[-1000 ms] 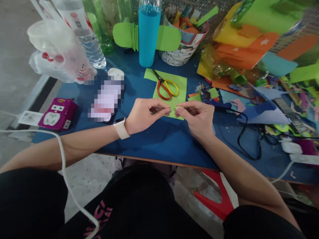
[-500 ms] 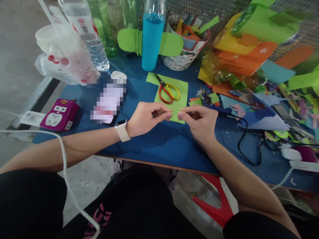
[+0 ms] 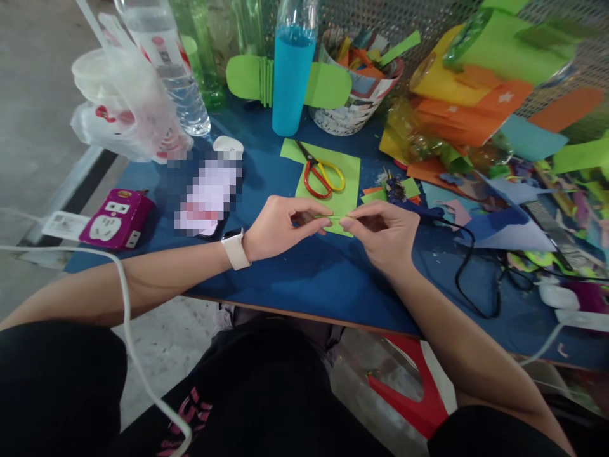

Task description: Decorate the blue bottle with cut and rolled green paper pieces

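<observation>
My left hand [image 3: 280,225] and my right hand [image 3: 383,231] meet over the blue table [image 3: 295,273], both pinching a thin green paper strip [image 3: 333,218] stretched between thumb and fingertips. A white watch sits on my left wrist. Just behind the hands lies a green paper sheet [image 3: 349,174] with red and yellow scissors [image 3: 321,172] resting on it.
A blue bottle [image 3: 291,73] with green paper wings, a basket of paper scraps [image 3: 354,108], clear bottles and a plastic bag [image 3: 128,108] stand at the back. Coloured paper piles [image 3: 476,95] and black cables [image 3: 476,279] fill the right. A magenta power strip [image 3: 117,219] lies left.
The hands have drawn slightly closer together on the strip, and the view has shifted a little; the grip stays the same.
</observation>
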`<state>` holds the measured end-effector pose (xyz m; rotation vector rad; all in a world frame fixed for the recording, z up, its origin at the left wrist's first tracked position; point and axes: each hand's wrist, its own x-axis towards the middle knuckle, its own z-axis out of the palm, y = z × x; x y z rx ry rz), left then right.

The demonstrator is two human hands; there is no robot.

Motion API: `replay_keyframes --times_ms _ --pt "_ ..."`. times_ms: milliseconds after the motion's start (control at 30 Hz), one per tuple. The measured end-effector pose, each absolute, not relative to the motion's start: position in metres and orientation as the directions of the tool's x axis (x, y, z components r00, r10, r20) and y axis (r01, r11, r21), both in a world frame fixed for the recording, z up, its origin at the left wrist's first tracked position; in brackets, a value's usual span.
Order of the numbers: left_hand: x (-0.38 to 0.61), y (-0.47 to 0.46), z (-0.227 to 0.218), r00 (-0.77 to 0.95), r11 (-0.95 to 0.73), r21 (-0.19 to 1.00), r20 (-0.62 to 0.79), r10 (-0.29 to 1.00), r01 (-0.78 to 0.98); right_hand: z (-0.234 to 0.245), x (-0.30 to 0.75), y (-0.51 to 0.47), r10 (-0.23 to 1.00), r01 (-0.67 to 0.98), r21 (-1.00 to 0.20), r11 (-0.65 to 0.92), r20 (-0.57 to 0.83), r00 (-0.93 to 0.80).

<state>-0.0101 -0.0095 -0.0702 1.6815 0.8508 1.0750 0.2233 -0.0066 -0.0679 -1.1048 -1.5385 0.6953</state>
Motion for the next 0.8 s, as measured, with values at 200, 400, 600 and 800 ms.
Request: replay_keyframes --times_ms 200,400,600,800 --pt "-0.0095 -0.0108 -0.0695 0.42 -0.331 0.943 0.285 0.862 0.04 -0.0697 0.2208 -0.0079 0.915 0.233 -0.885 0.403 0.4 -0.062" --pt "-0.0096 -0.0093 -0.0712 0.42 -0.309 0.951 0.277 0.864 0.008 -0.0716 0.2213 -0.0083 0.92 0.231 -0.891 0.39 0.384 -0.071" --pt "-0.0099 -0.0101 -0.0694 0.419 -0.337 0.941 0.313 0.853 -0.017 -0.0723 0.2243 -0.0079 0.909 0.208 -0.885 0.416 0.405 -0.095" --pt "-0.0115 -0.0101 -0.0693 0.424 -0.334 0.941 0.283 0.86 0.048 -0.0702 0.2244 -0.0074 0.915 0.224 -0.887 0.404 0.395 -0.084"
